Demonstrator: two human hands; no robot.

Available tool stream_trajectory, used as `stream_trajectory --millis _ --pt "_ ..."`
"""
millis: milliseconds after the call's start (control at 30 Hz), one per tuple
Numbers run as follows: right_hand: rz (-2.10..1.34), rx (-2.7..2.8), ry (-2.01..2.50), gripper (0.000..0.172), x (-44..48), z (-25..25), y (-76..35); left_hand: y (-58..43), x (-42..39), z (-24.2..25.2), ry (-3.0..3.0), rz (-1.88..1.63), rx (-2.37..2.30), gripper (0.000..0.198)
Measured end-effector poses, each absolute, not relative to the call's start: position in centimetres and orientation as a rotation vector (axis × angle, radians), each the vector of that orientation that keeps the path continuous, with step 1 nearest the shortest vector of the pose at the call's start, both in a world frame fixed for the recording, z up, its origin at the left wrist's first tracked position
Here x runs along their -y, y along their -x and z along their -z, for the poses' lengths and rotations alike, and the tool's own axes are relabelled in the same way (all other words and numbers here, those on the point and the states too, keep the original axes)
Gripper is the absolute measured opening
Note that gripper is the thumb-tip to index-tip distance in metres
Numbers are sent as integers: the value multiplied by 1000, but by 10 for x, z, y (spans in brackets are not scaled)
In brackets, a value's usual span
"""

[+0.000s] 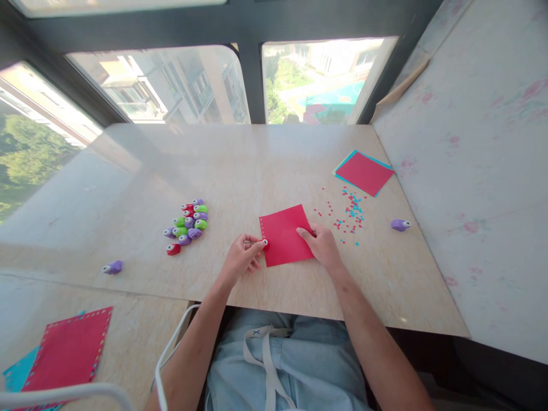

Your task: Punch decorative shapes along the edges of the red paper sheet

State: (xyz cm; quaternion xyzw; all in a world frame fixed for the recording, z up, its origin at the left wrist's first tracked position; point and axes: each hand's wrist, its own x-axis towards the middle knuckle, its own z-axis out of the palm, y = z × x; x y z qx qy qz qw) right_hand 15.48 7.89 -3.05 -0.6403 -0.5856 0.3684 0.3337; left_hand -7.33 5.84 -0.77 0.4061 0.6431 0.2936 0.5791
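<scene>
Pinching a small, rounded red plastic punch (265, 244) between nearly closed left fingers (257, 247), at the left edge of a smooth, square red paper sheet (285, 237), beside a row of small pale holes (262, 224). Gripping the sheet's right edge with closed right fingers (305, 234), likely for steadiness. On the pale marbled surface (240, 177), scattered with tiny round red and blue paper dots (353, 206) right of the sheet; crowded left of it with glossy purple, green and red plastic punches (189, 222), probably for easy reach.

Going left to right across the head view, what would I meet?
Punched red sheet, purple punch, punch cluster, left hand, held red sheet, paper dots, second purple punch, floral wall.
</scene>
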Motion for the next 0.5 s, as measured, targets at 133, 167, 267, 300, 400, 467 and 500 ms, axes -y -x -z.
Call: stream_trajectory --millis 133,167,267,300,400,467,500 --pt "-951 1537 1669 35 -80 29 -154 72 -61 6 -964 -679 -1514 45" --pt "-953 1535 1666 35 -80 28 -154 72 -62 5 -966 -677 -1518 44" --pt "-956 1525 1651 34 -81 28 -154 71 -64 6 -970 -669 -1517 45" --pt "-952 1523 1651 34 -81 27 -154 71 -64 6 -970 -665 -1515 45" --pt "-935 1528 1664 33 -80 27 -154 72 -64 6 -963 -666 -1503 46" --pt "-931 1528 1671 33 -79 26 -153 72 -64 4 -941 -677 -1494 47" --pt "-929 1528 1674 33 -79 26 -153 73 -64 2 -927 -687 -1495 47"
